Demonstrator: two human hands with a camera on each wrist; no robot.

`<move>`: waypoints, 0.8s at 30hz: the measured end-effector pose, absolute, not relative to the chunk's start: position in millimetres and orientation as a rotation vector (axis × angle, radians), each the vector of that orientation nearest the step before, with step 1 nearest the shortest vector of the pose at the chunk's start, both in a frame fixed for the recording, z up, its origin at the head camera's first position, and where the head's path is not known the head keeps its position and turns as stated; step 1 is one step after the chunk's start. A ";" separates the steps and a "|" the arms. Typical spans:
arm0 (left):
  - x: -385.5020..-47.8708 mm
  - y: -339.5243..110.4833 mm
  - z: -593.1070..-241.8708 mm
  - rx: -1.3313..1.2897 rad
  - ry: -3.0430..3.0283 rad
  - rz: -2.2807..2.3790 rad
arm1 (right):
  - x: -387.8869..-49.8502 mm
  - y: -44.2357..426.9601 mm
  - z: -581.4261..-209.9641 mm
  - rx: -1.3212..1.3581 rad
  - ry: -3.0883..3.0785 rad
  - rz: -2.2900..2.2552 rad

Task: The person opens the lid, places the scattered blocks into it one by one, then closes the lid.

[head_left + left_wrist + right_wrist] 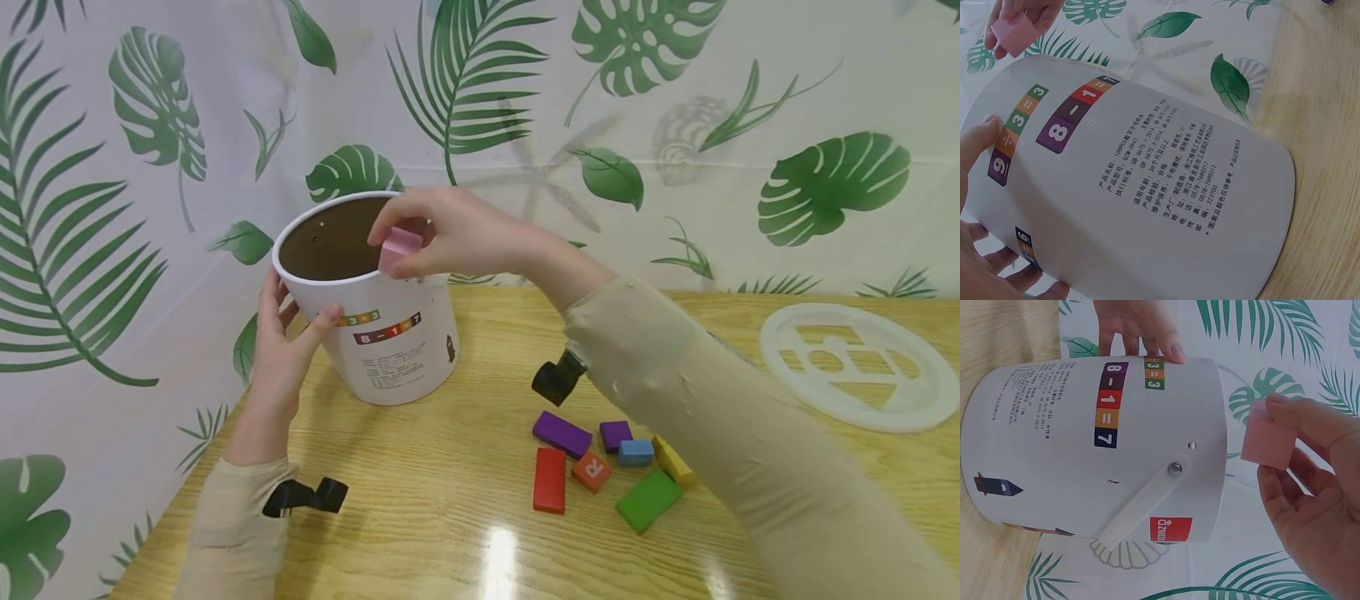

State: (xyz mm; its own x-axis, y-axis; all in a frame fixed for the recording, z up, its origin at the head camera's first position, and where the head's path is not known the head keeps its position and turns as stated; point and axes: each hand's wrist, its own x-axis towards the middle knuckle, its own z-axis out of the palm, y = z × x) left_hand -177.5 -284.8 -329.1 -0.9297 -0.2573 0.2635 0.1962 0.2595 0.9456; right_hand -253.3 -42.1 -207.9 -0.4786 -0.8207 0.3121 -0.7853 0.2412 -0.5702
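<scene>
My right hand point(457, 229) pinches a pink cuboid block point(401, 246), apparently wooden, just above the rim point(322, 282) of the white, plastic-looking cylindrical bucket point(386, 346) my left hand point(283, 354) grips. I judge this loading; the next move calls for release inside.

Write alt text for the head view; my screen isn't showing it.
A right hand pinches a pink block by the rim of a white bucket, which the left hand holds. More colored blocks lie on the wooden table, with a white stencil at the far right.
</scene>
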 end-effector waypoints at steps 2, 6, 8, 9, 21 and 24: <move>-177.4 -285.3 -329.6 0.059 -2.170 -1.717 | -255.7 -46.5 -207.5 -1.557 2.460 -1.085; -177.1 -285.9 -330.3 0.059 -2.166 -1.719 | -262.4 -55.0 -210.7 -1.540 2.515 -1.101; -177.2 -285.8 -330.3 0.048 -2.165 -1.720 | -265.7 -58.9 -213.7 -1.527 2.543 -1.121; -177.3 -285.6 -330.2 0.042 -2.164 -1.719 | -267.0 -60.5 -215.2 -1.510 2.559 -1.131; -178.7 -287.1 -331.4 0.020 -2.159 -1.727 | -274.9 -77.0 -229.7 -1.387 2.632 -1.161; -179.1 -287.3 -331.2 0.016 -2.157 -1.729 | -273.7 -78.9 -231.6 -1.375 2.630 -1.141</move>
